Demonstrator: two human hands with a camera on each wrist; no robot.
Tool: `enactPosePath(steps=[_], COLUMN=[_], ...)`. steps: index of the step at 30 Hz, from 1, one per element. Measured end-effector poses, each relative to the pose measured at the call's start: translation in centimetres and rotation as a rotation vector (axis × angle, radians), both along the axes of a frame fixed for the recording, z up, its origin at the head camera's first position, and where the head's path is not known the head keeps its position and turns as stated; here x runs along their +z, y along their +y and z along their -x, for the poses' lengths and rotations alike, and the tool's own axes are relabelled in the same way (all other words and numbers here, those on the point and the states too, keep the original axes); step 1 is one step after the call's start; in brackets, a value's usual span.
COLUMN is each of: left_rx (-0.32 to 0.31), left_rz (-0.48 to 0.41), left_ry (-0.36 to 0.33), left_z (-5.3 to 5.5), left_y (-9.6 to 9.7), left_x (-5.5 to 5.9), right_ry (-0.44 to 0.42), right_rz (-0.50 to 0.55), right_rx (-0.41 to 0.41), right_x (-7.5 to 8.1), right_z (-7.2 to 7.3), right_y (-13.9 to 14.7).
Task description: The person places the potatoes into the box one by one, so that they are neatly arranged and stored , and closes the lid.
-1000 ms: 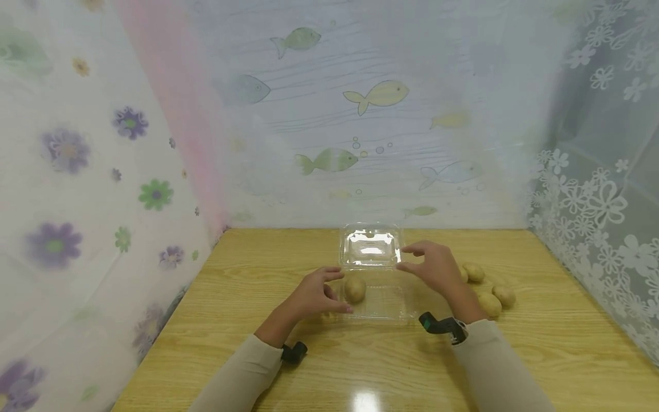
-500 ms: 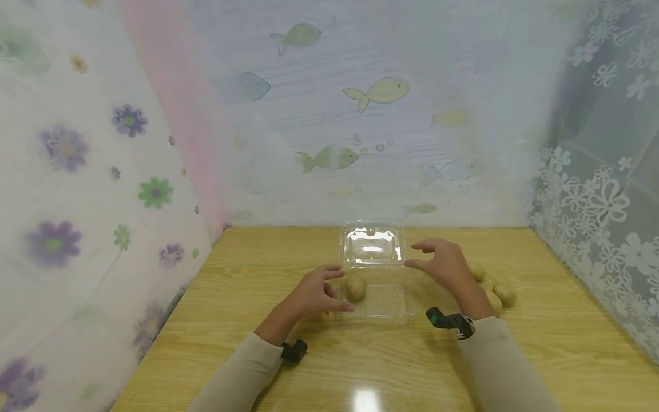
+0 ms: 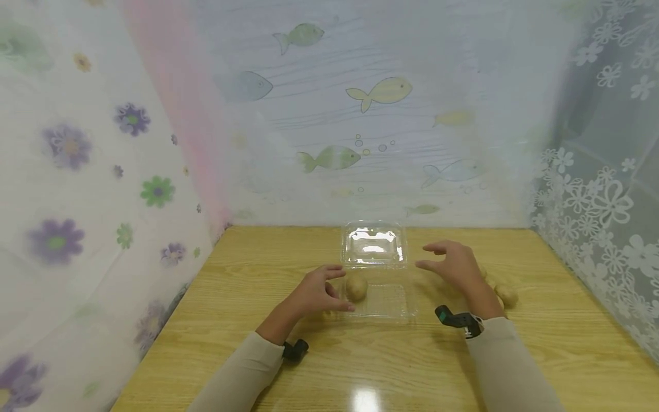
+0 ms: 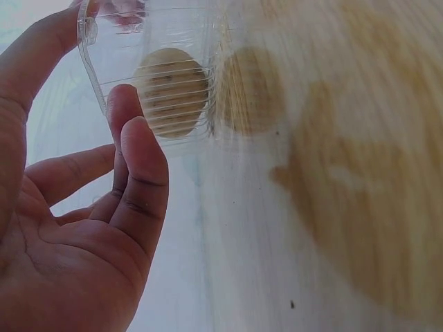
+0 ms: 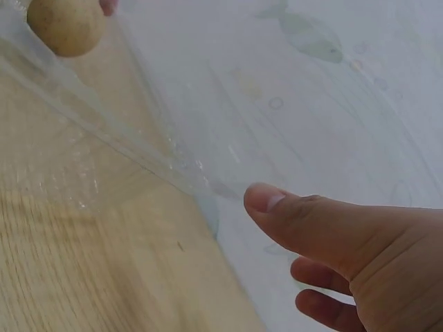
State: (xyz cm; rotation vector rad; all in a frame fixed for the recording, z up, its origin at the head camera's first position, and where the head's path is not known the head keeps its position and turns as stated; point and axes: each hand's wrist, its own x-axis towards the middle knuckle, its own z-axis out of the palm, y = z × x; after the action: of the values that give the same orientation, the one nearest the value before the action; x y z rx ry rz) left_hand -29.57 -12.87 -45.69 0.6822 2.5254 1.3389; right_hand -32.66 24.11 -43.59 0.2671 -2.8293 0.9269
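Observation:
A clear plastic clamshell box (image 3: 386, 300) lies on the table with its lid (image 3: 373, 246) raised at the back. One potato (image 3: 356, 287) sits at the left end of the base; in the left wrist view the same potato (image 4: 173, 93) shows through the ribbed wall. My left hand (image 3: 314, 293) holds the box's left side, thumb at the front and fingers toward the back. To the right of the box, my right hand (image 3: 455, 266) is in the air, thumb and fingers apart and nothing between them. It partly hides the loose potatoes.
Loose potatoes (image 3: 507, 294) lie on the wooden table (image 3: 257, 252) beside and behind the right wrist. Fish-patterned sheeting (image 3: 309, 189) stands at the table's back edge, with flowered sheeting at both sides.
My right hand has moved rightward, away from the lid's right edge and over toward the loose potatoes, covering more of them. The left hand, box and its potato stay in place.

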Motion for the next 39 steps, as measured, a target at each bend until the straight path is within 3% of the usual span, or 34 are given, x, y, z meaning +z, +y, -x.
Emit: enactPosePath(steps=[23, 39], left_rx=[0.01, 0.003], left_rz=[0.01, 0.011], left_ry=[-0.009, 0.005], left_z=[-0.1, -0.1], left_y=[0.1, 0.0], left_x=[0.3, 0.1], right_ry=[-0.087, -0.164], right_rz=[-0.007, 0.075], right_rx=[-0.042, -0.053], right_x=[-0.1, -0.4], right_z=[-0.3, -1.2], right_y=[2.8, 5.2])
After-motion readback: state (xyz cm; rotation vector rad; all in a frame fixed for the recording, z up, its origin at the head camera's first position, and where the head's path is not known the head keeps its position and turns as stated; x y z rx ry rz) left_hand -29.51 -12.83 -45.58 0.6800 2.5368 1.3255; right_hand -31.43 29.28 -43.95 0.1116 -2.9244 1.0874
